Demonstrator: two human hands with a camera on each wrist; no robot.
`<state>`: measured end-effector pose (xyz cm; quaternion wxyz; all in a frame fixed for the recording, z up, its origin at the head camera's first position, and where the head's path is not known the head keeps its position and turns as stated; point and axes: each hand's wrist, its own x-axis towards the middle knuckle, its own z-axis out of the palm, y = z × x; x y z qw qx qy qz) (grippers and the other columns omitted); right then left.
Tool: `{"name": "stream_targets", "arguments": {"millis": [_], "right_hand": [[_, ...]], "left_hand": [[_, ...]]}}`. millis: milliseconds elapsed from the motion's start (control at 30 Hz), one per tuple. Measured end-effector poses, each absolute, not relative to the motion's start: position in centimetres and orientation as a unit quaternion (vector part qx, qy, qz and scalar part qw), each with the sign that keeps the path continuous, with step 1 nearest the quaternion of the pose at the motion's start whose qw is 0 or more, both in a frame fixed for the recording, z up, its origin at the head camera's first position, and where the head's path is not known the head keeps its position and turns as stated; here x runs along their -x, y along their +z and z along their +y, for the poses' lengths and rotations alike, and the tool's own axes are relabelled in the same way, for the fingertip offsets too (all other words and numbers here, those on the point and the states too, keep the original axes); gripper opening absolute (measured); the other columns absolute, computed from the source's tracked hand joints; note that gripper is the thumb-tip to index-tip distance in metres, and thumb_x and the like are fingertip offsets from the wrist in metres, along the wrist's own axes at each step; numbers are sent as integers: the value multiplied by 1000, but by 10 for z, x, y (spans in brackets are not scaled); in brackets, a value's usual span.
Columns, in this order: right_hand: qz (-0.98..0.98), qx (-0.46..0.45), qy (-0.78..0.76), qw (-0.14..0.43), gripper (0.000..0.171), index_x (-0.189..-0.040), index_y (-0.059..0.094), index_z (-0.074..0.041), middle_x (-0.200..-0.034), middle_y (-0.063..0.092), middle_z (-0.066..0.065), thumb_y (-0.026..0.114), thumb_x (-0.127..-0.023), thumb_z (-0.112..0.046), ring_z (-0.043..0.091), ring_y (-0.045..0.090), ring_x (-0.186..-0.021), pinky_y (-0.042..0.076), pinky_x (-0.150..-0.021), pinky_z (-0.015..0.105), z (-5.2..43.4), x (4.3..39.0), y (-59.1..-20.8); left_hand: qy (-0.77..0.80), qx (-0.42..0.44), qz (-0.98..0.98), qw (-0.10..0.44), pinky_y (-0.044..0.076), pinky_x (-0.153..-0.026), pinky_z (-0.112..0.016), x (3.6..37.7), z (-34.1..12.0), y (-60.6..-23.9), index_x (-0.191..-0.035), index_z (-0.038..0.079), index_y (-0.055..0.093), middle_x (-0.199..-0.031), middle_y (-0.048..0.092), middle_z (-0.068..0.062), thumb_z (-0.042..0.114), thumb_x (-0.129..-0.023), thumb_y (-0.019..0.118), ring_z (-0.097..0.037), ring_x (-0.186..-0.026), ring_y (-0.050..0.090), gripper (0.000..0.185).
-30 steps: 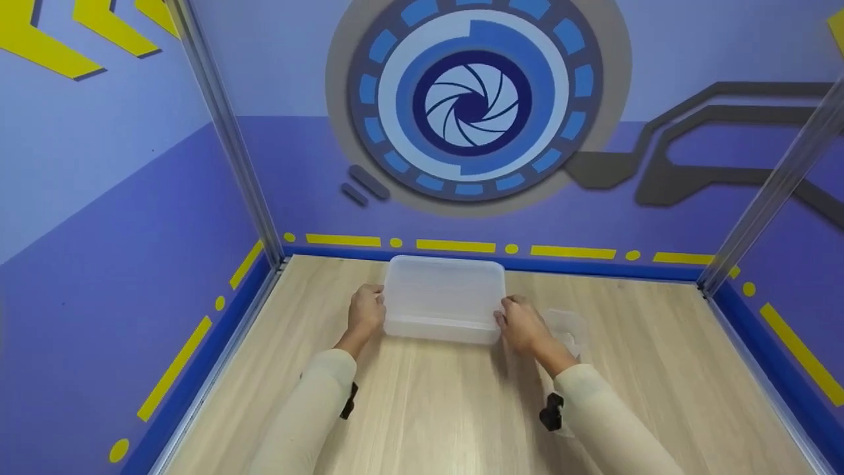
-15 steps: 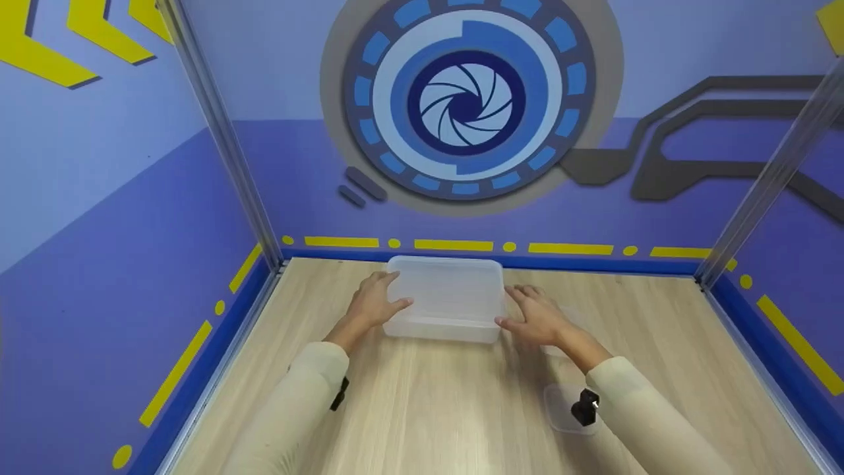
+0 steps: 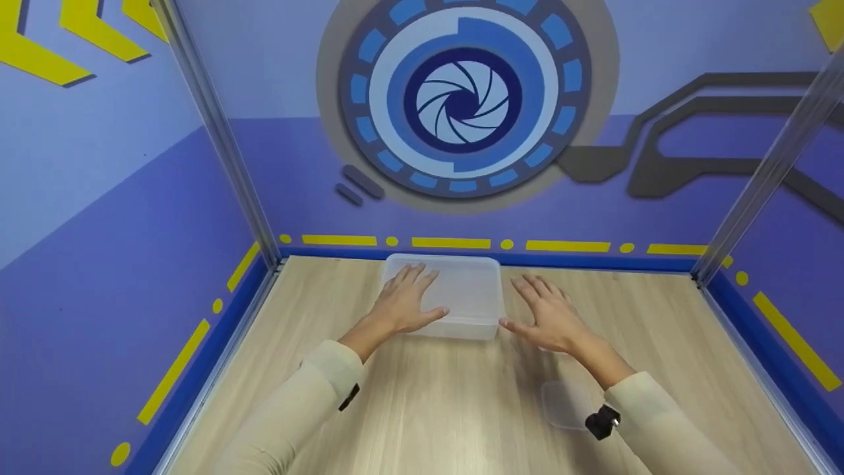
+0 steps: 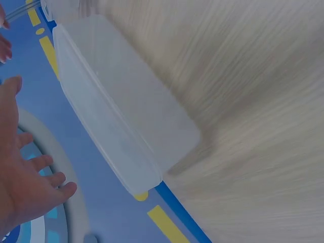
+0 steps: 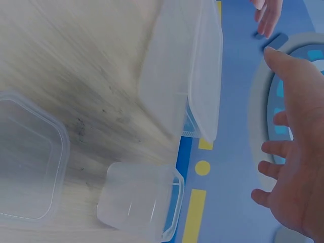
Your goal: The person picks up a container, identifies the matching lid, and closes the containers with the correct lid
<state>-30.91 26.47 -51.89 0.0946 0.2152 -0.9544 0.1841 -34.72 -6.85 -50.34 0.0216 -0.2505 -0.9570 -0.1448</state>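
The lidded container sits at the far middle of the surface, close against the back wall. The left hand lies over its left part, the right hand just beside its right edge. A small container stands to the right of the box near the wall, and a flat lid lies nearer, under the right wrist.
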Motion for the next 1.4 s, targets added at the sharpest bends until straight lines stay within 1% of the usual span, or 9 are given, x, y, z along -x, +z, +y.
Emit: {"name": "stream_targets", "arguments": {"millis": [133, 300, 500, 700, 933, 1167, 1233, 1400], "right_hand": [[-953, -214, 188, 102, 94, -165, 39, -10, -169, 33, 21, 68, -95, -66, 48, 29, -154, 21, -114, 81, 268, 305, -516], [-952, -217, 184, 111, 95, -166, 36, -12, -168, 34, 21, 67, -95, -67, 48, 29, -154, 22, -113, 81, 272, 301, -512], [-951, -215, 186, 120, 96, -168, 32, -15, -170, 31, 20, 68, -95, -66, 46, 28, -155, 23, -111, 83, 277, 295, -511], [-952, -201, 189, 131, 95, -166, 35, -14, -168, 35, 21, 70, -94, -65, 47, 32, -152, 24, -110, 82, 284, 290, -509], [-952, -200, 198, 125, 93, -165, 38, -12, -166, 37, 23, 70, -95, -64, 52, 34, -149, 24, -107, 85, 291, 285, -508], [-953, -194, 210, 103, 95, -164, 39, -10, -165, 38, 22, 70, -94, -66, 51, 34, -150, 23, -113, 81, 298, 283, -507], [-953, -194, 211, 102, 94, -164, 40, -9, -164, 39, 22, 70, -94, -65, 51, 35, -149, 24, -113, 80, 300, 283, -506], [-950, -203, 215, 101, 93, -164, 39, -8, -162, 41, 25, 71, -95, -61, 52, 38, -146, 32, -109, 78, 306, 281, -501]], "left_hand": [[-138, 256, -957, 17, 27, -123, -63, 344, -67, -505, -168, 22, 34, -173, 27, -14, 67, -99, 59, -40, -159, 22, 86], [-143, 256, -956, 19, 28, -123, -62, 338, -66, -508, -167, 23, 35, -172, 28, -13, 69, -99, 57, -40, -159, 23, 85], [-144, 258, -955, 21, 29, -123, -61, 334, -62, -506, -167, 22, 36, -171, 30, -13, 67, -99, 60, -40, -158, 24, 84], [-142, 273, -951, 21, 27, -124, -60, 334, -54, -501, -167, 22, 34, -173, 27, -13, 67, -100, 59, -39, -159, 22, 85], [-159, 282, -946, 2, 28, -124, -61, 328, -45, -502, -168, 23, 33, -174, 26, -11, 67, -100, 58, -37, -160, 22, 85], [-197, 285, -938, -21, 30, -123, -59, 320, -38, -502, -168, 24, 33, -173, 28, -9, 67, -100, 58, -33, -159, 26, 84], [-208, 285, -935, -29, 30, -123, -58, 318, -35, -501, -168, 25, 33, -173, 29, -9, 68, -100, 58, -32, -158, 27, 84], [-229, 292, -928, -31, 32, -123, -57, 313, -29, -501, -167, 24, 34, -171, 31, -11, 67, -100, 58, -32, -157, 29, 84]]}}
